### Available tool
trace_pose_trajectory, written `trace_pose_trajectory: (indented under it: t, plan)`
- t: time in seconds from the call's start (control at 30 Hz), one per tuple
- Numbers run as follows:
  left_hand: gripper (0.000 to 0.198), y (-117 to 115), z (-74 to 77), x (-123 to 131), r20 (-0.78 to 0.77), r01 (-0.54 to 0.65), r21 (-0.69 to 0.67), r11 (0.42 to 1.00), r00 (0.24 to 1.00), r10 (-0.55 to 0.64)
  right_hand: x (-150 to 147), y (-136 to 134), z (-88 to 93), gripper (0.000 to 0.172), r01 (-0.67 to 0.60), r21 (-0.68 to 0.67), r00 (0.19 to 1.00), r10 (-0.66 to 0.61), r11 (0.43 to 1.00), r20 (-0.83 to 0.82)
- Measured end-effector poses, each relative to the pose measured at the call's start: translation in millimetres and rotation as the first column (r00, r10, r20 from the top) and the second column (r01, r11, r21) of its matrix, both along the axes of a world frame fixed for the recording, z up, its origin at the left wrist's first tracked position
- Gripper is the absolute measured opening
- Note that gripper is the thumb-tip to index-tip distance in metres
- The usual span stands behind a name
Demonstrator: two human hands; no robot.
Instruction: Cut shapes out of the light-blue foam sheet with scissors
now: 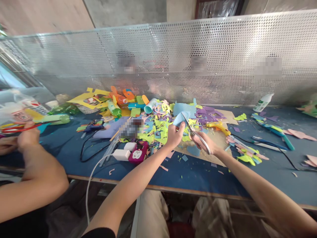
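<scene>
My left hand (pixel 175 135) pinches a small light-blue piece of paper (pixel 177 120) above the middle of the table. In my right hand (pixel 211 142) is a pair of scissors (pixel 204 142) with pale handles, fingers wrapped around them. The scissor blades, which look toothed, lie across the paper's right side. Behind them a larger light-blue sheet (pixel 184 108) rests on a heap of yellow-green scraps (pixel 160 127), with purple scraps (pixel 210 114) to its right. Brown cardboard (pixel 220 158) lies flat below my hands.
A magenta power cube (pixel 139 152) with white chargers (pixel 121 154) sits near the front edge. A yellow glue gun (pixel 219 127), a teal tool (pixel 279 132) and a white bottle (pixel 263 102) are to the right. Another person's hand (pixel 29 136) holds red scissors (pixel 18 129) at left. A perforated metal screen (pixel 158 59) stands behind.
</scene>
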State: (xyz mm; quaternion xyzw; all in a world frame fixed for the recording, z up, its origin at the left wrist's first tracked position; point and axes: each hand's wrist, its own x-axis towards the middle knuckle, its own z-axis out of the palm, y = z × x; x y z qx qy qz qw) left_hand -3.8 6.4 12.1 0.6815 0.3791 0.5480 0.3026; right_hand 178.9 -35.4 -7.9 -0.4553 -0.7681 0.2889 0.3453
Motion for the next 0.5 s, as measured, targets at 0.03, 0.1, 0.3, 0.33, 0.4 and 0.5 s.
trace_pose_trajectory:
  t: [0.03,0.1,0.3,0.33,0.4,0.5]
  plan:
    - [0.05,0,0.3,-1,-0.001,0.006,-0.004,1.0,1.0,-0.006,0,0,0.3,0.06,0.003,0.002,1.0,-0.003,1.0,0.004]
    - [0.049,1,1.3,-2,-0.011,0.03,-0.009,1.0,0.999,-0.03,1,0,1.1,0.059,0.01,0.02,1.0,-0.01,1.0,0.008]
    - [0.048,1,3.1,-3,-0.02,0.091,-0.042,0.995,0.996,-0.092,6,0,7.2,0.054,-0.025,0.045,1.0,0.024,0.999,0.015]
    - [0.048,1,3.1,-4,-0.012,0.09,-0.048,0.995,0.996,-0.091,6,-1,8.2,0.054,-0.029,0.044,0.999,0.028,0.999,0.02]
    - [0.048,2,3.3,-4,0.005,0.092,-0.056,0.994,0.996,-0.091,8,0,8.7,0.054,-0.035,0.042,0.999,0.033,0.999,0.04]
    - [0.045,4,3.8,-5,0.012,0.128,-0.051,0.99,0.992,-0.128,13,4,4.7,0.053,-0.005,0.087,0.996,-0.002,0.996,0.086]
